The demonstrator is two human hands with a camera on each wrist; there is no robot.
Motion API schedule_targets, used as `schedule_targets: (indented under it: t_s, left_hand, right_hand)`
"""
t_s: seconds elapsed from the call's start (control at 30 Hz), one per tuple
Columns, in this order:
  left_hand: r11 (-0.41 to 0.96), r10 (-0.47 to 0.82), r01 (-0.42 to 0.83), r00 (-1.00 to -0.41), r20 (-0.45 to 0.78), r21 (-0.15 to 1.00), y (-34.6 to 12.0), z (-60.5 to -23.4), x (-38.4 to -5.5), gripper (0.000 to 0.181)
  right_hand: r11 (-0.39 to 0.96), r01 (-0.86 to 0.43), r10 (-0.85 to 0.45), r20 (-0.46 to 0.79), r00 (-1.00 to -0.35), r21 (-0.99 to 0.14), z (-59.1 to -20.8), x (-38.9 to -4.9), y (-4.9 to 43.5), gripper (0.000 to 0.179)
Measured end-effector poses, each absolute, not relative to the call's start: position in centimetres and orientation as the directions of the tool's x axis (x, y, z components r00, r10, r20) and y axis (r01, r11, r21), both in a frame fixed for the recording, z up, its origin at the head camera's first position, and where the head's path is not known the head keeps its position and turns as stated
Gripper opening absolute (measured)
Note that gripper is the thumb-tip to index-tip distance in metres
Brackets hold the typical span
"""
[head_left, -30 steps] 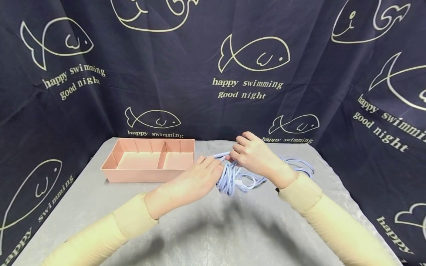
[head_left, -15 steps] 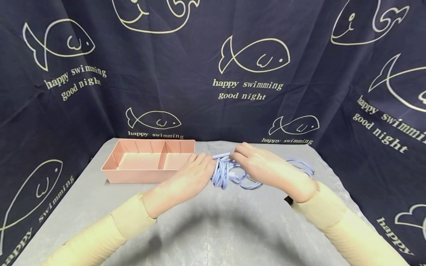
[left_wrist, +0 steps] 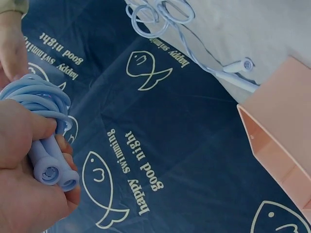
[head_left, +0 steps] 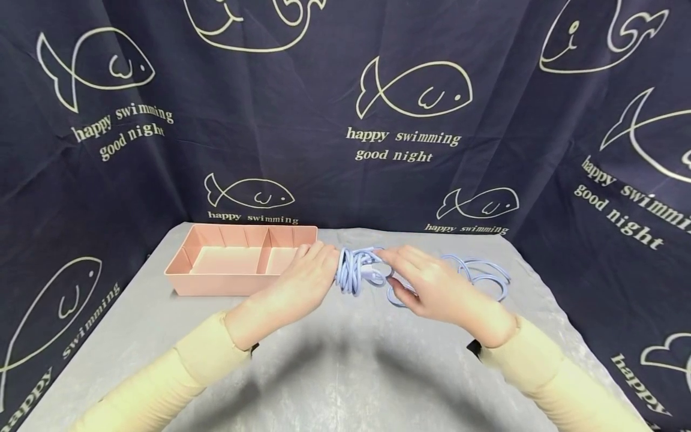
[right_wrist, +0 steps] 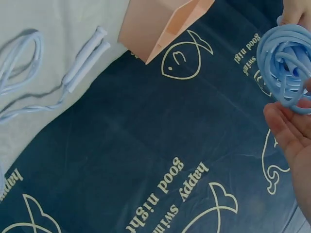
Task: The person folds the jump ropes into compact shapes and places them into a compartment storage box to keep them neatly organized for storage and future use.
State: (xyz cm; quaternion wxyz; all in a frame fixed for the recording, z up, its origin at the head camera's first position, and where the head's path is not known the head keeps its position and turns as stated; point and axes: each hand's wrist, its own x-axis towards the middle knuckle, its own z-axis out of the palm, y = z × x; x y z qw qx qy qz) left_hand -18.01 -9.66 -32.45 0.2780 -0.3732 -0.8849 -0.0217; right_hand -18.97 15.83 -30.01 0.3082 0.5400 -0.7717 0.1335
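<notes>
A light-blue jump rope (head_left: 349, 273), wound into a thick bundle, is held up over the table between the hands. My left hand (head_left: 302, 271) grips its two handles (left_wrist: 52, 166) side by side; their round ends stick out of the fist in the left wrist view. My right hand (head_left: 439, 285) pinches a loop at the other end of the bundle, fingertips at the coil (right_wrist: 284, 60) in the right wrist view. A second light-blue jump rope (head_left: 490, 277) lies loosely coiled on the table behind the right hand, its paired handles (right_wrist: 86, 60) visible in the right wrist view.
A pink two-compartment box (head_left: 221, 284) stands at the back left of the grey-covered table (head_left: 345, 384), partly behind the left hand. Dark blue curtain (head_left: 302, 120) with fish drawings encloses the table at the back and sides.
Both hands have shifted the wound bundle slightly left and up. The right hand has turned from above the rope to its right side, thumb now showing below.
</notes>
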Motion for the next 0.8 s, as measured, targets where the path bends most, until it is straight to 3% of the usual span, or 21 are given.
schedule_targets:
  t_s: [0.33, 0.5, 0.67, 0.8]
  left_hand:
    - [0.721, 0.613, 0.690, -0.595, 0.520, -0.061, -9.6, -32.7, -17.9, 0.012]
    - [0.720, 0.596, 0.693, -0.606, 0.528, -0.017, -9.5, -32.6, -17.8, 0.014]
    - [0.720, 0.609, 0.692, -0.601, 0.518, -0.044, -9.4, -32.6, -17.6, 0.014]
    - [0.728, 0.609, 0.683, -0.605, 0.513, -0.059, -9.4, -32.6, -17.7, 0.019]
  right_hand:
    - [0.404, -0.860, -0.755, 0.644, -0.121, 0.312, -30.7, -18.6, 15.9, 0.035]
    - [0.403, -0.851, -0.733, 0.676, -0.080, 0.336, -31.0, -18.6, 15.5, 0.034]
    - [0.398, -0.891, -0.649, 0.753, -0.106, 0.218, -31.2, -18.3, 15.3, 0.029]
    - [0.368, -0.928, -0.568, 0.804, -0.173, 0.060, -31.1, -18.3, 15.3, 0.026]
